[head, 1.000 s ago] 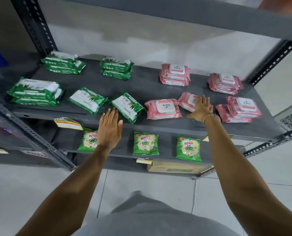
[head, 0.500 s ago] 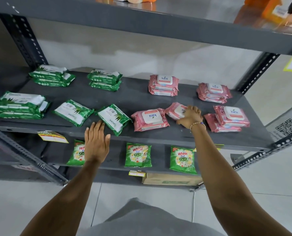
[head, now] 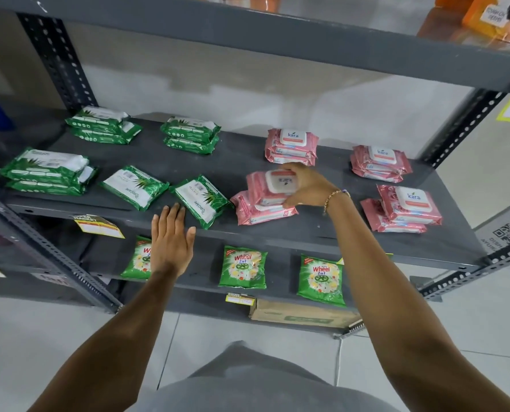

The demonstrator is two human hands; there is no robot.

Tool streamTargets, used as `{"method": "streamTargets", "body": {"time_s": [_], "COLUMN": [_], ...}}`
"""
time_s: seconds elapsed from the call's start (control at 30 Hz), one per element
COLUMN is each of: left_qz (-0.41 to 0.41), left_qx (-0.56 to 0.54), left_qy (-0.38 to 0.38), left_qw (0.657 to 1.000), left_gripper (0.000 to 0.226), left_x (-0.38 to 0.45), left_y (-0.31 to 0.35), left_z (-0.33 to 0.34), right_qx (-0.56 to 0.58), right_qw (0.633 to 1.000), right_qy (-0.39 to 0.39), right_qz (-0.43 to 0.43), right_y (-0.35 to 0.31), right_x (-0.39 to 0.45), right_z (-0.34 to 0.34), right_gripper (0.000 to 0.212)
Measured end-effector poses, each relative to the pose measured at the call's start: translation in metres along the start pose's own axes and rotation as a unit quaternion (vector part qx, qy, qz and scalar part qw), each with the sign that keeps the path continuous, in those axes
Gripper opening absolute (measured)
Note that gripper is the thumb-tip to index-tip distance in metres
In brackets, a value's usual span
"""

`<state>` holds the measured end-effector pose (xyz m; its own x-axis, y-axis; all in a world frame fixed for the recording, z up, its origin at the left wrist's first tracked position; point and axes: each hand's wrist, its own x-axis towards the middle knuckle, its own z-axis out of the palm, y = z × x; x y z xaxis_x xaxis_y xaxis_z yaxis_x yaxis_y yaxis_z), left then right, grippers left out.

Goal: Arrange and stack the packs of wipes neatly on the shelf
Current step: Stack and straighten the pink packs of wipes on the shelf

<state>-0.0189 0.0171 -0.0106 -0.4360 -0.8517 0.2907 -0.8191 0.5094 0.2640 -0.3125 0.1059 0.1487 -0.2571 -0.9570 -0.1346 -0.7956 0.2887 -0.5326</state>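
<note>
A pink Kara wipes pack [head: 270, 187] is gripped by the right hand [head: 308, 185], thumb at its near edge and fingers over its far edge, and is held on top of another pink pack [head: 262, 212] near the front of the grey metal shelf [head: 322, 233]. The left hand [head: 170, 239] is held flat and open, grasping nothing, at the shelf's front edge just beside a single green Origami wipes pack [head: 201, 200]. Further two-pack stacks of pink and green are seen behind.
</note>
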Motion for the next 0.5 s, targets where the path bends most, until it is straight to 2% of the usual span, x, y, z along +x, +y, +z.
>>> {"method": "streamTargets", "body": {"time_s": [0.07,0.2,0.5], "left_qz": [-0.002,0.001,0.001], "left_qx": [0.004,0.009,0.019], "left_qy": [-0.007,-0.012,-0.011], "left_qw": [1.000,1.000,1.000], "left_gripper": [0.062,0.062,0.064], "left_x": [0.000,-0.001,-0.001], "left_y": [0.000,-0.001,0.001], "left_z": [0.000,-0.002,-0.005], "right_qx": [-0.054,-0.105,-0.140], "right_qw": [0.997,0.989,0.983], "right_qy": [-0.061,-0.101,-0.111], "right_qz": [-0.016,-0.022,-0.028], "right_y": [-0.013,-0.020,-0.016], "right_x": [0.006,0.017,0.022], "right_z": [0.005,0.011,0.014], "right_gripper": [0.086,0.087,0.088]}}
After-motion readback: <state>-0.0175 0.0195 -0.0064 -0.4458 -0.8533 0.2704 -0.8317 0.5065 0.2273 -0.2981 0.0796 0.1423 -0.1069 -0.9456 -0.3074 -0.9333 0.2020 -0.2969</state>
